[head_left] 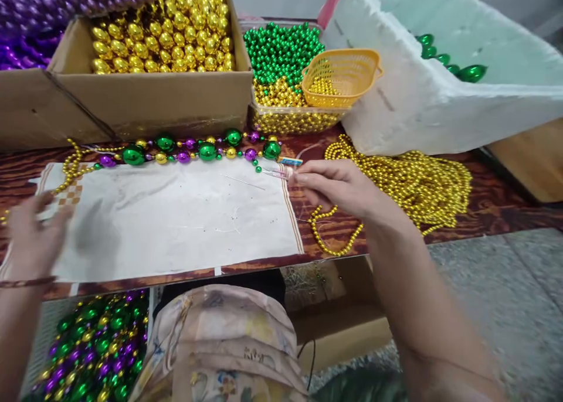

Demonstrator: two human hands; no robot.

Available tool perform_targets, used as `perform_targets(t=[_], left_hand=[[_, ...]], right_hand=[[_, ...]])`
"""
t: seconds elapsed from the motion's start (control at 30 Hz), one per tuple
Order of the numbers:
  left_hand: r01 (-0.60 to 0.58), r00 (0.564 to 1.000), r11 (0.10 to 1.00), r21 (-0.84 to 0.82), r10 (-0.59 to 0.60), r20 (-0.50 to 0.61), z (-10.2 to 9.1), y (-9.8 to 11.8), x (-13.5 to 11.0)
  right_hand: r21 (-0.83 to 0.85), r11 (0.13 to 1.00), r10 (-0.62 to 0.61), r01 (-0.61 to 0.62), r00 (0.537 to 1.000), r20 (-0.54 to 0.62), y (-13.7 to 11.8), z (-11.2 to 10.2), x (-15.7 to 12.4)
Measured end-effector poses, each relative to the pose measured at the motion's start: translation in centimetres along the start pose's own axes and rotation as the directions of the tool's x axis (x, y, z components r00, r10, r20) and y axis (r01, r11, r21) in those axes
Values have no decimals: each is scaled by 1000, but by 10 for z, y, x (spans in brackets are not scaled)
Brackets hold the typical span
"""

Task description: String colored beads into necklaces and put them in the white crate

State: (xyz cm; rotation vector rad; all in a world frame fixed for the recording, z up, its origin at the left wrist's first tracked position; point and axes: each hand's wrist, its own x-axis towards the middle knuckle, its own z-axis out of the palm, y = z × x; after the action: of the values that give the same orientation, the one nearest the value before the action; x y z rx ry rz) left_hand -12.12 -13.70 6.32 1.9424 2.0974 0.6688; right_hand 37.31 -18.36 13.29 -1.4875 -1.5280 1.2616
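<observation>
My right hand [336, 186] is pinched shut on a thin needle [275, 173] at the right edge of a white cloth [176, 217]. A strung bead strand [193, 149] of green, purple and gold beads lies along the cloth's far edge, ending near the needle. My left hand [31, 238] hovers blurred over the cloth's left end, fingers spread and holding nothing. A loose gold bead string [336, 232] curls under my right wrist.
A cardboard box of gold beads [162, 33] and purple beads [44, 9] stand behind. A clear tub of green and gold beads [281, 68] holds a yellow basket [341, 77]. A gold strand pile [417, 182] lies right; a white foam box [440, 97] beyond. Mixed beads [97, 349] below.
</observation>
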Motion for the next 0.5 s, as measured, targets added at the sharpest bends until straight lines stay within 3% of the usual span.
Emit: perform_targets(t=[0.03, 0.07, 0.1, 0.13, 0.2, 0.27, 0.37, 0.43, 0.5], left_hand=[[5, 1000, 993, -118, -3, 19, 14, 30, -9], [-45, 981, 962, -270, 94, 172, 29, 62, -18], [-80, 936, 896, -437, 218, 276, 45, 94, -27], [-77, 898, 811, -580, 309, 313, 62, 125, -35], [-59, 850, 641, -766, 434, 297, 94, 177, -43], [-53, 852, 557, -829, 458, 253, 117, 211, -43], [-85, 909, 543, -836, 385, 157, 135, 225, -36], [-42, 932, 526, -849, 326, 156, 139, 217, -30], [46, 943, 516, -855, 259, 207, 143, 200, -24]], right_hand=[[26, 1000, 7, -9, 996, 86, 0, 5, 8], [41, 999, 4, -10, 988, 155, 0, 10, 16], [50, 999, -7, -4, 978, 209, 0, 15, 23], [52, 999, -18, 5, 968, 251, 2, 21, 30], [41, 999, -30, 18, 948, 316, 6, 32, 43], [24, 999, -39, 33, 936, 350, 12, 43, 52], [-2, 999, -31, 34, 926, 377, 23, 51, 61], [-23, 1000, 2, 7, 920, 393, 31, 49, 67], [-99, 995, 35, -6, 957, 289, 41, 42, 74]])
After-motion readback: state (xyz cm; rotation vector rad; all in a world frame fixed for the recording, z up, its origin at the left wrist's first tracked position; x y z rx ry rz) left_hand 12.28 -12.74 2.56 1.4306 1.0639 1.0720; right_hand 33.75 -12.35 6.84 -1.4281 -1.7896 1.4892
